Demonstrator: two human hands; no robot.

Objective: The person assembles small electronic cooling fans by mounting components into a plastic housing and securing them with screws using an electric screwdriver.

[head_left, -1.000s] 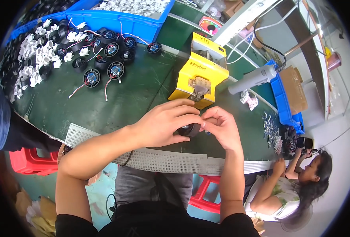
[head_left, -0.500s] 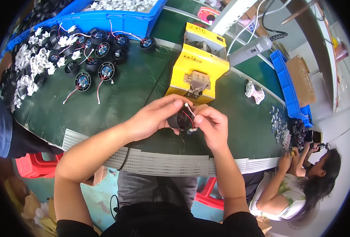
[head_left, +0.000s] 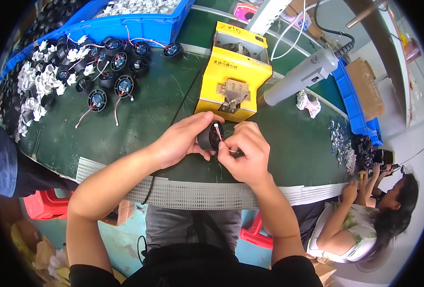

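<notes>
My left hand is wrapped round a black round housing, its open side turned toward my right hand. Thin red and white wires with a small white plug stand up at that opening. My right hand pinches the wires close to the housing. A small dark part shows under its fingers, too covered to name. Just beyond both hands stands a yellow machine with a metal block on its front. Similar black housings with blue circuit boards and wires lie at the far left.
White plastic parts are heaped at the left beside a blue bin. A grey cylindrical tool leans right of the machine. Bundled wires, small loose parts and a co-worker are at the right. Grey perforated edging lines the front.
My right hand has turned over more, its fingers curling down at the wires. The housing has shifted slightly left in my left hand. The whole view has tilted a little.
</notes>
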